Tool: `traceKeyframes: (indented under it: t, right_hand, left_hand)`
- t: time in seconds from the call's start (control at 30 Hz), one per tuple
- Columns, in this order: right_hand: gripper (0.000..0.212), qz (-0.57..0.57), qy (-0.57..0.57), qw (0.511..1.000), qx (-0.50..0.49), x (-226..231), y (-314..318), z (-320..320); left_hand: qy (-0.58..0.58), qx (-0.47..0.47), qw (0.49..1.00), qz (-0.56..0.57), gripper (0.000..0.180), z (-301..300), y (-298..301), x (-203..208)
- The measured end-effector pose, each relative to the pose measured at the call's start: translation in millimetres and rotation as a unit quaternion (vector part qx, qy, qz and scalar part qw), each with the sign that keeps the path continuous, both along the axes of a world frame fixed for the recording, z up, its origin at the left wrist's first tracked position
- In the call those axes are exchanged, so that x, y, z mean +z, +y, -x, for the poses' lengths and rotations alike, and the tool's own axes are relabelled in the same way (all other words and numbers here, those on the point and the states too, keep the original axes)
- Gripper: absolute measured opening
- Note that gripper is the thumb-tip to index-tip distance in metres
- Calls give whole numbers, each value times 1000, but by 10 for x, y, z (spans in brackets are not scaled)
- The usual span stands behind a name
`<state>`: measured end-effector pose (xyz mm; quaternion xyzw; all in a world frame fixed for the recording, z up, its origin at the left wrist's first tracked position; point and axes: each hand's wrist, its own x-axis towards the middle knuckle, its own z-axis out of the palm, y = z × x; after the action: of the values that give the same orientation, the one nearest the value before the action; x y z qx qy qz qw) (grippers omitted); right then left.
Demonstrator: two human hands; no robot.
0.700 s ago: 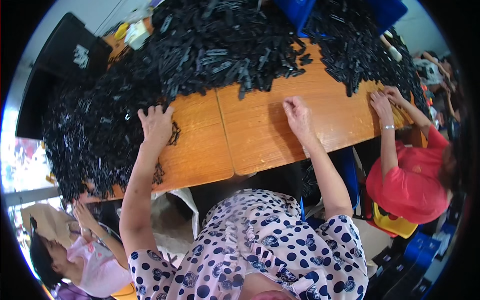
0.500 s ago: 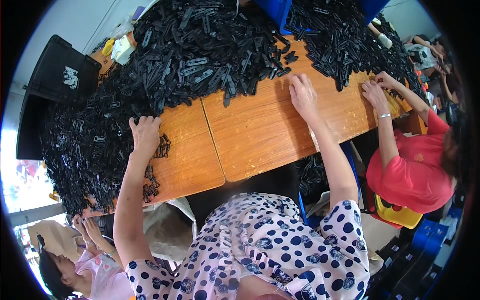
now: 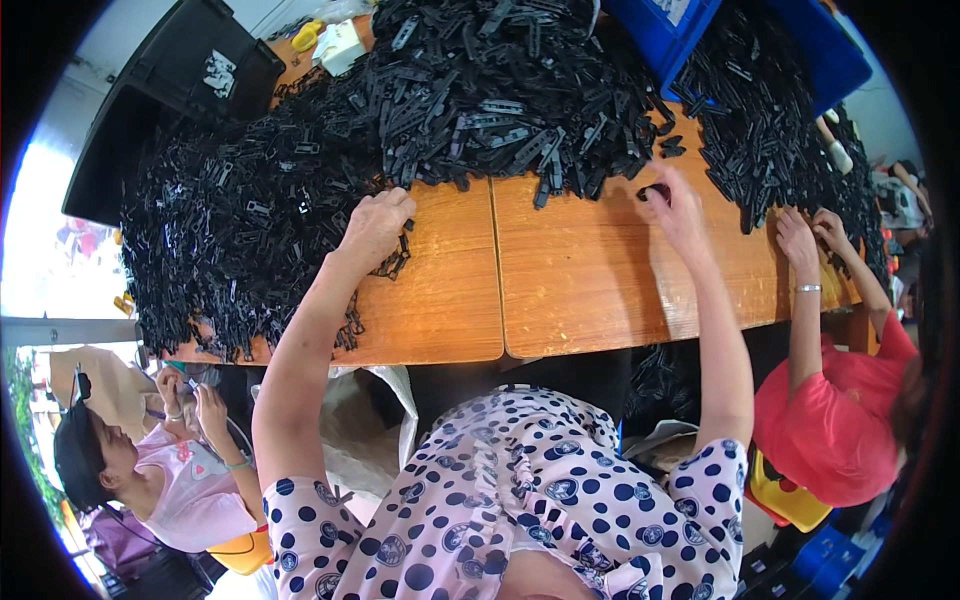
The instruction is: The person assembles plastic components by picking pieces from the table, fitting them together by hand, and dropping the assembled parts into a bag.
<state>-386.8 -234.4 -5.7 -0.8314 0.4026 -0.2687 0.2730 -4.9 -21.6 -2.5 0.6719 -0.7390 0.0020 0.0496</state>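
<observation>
My left hand (image 3: 378,222) rests with curled fingers at the right edge of a heap of small black frame-like plastic pieces (image 3: 230,215). Its fingertips are mostly hidden, so I cannot make out what they hold. My right hand (image 3: 678,208) is raised over the wooden table (image 3: 585,265), thumb and fingers closed around a small black plastic piece (image 3: 654,190). Beyond both hands lies a larger heap of long black plastic pieces (image 3: 500,105). A few loose frame-like pieces (image 3: 392,264) lie beside my left wrist.
A black bin (image 3: 165,90) stands tilted at the far left, and a blue crate (image 3: 665,40) at the back right. A co-worker in red (image 3: 835,410) handles pieces at the right. Another person in pink (image 3: 190,480) sits at lower left. A seam crosses the tabletop.
The view has shifted, with the table appearing further right. My right hand, whose fingers were low at the tabletop, is now lifted with a black piece in it. My left hand stays by the heap.
</observation>
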Motion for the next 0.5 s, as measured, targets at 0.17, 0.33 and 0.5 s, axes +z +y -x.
traceKeyframes:
  t: [0.17, 0.33, 0.5]
  right_hand:
    - [18, -359, -322, 876, 25, 9, 858, -537]
    - [16, -388, -390, 835, 29, 95, 1495, -1258]
    - [16, -247, -355, 900, 54, 79, 1810, -1673]
  left_hand:
    - [120, 85, 988, 49, 11, 147, -11, 106]
    - [660, 230, 714, 50, 8, 713, 39, 150]
    - [732, 221, 624, 159, 18, 1095, 225, 55]
